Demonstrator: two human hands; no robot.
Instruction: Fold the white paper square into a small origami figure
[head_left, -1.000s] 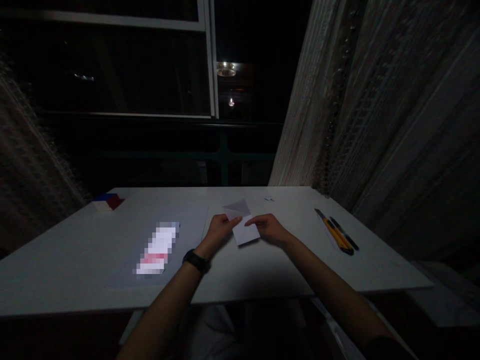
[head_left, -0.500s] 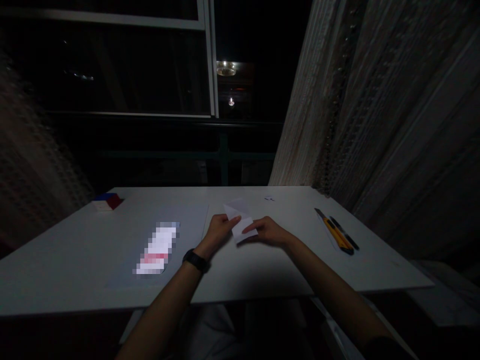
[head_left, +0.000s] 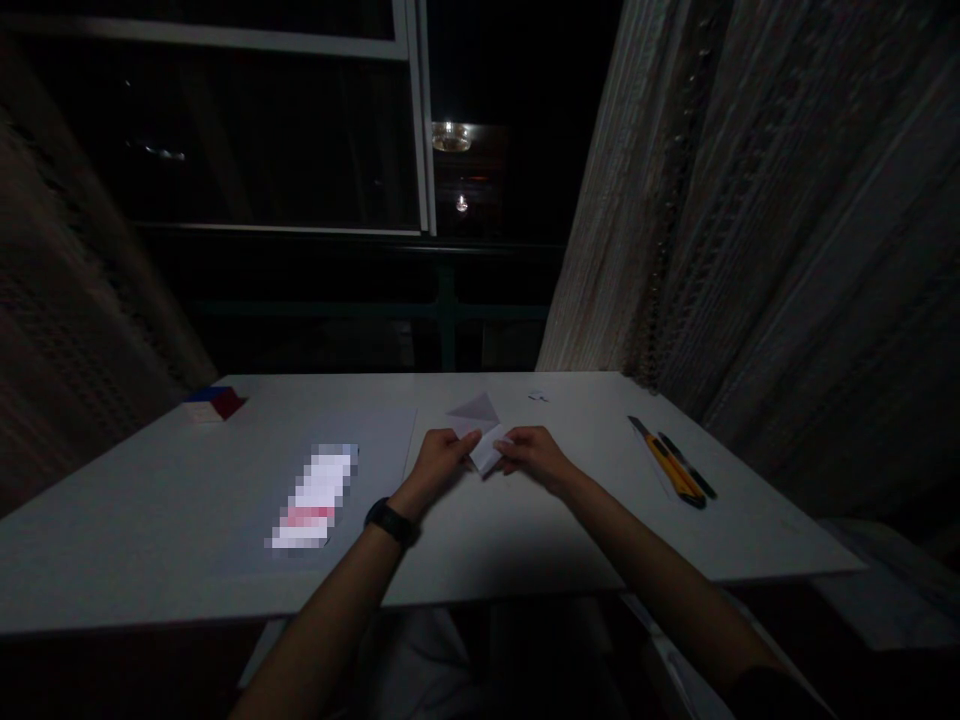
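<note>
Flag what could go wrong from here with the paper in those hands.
1. The left hand and right hand both grip the folded paper, so an uneven pull might tear it or crease it askew.
2. The scene is dim, so a fold edge could be misjudged.
3. The yellow cutter lies off to the right of the right hand; I can't tell whether its blade is locked, so a careless sweep that way might cause a cut.

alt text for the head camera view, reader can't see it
A person's left hand and right hand hold a folded white paper at a dimly lit white table. A yellow cutter lies at right, a blue, white and red block at left.
</note>
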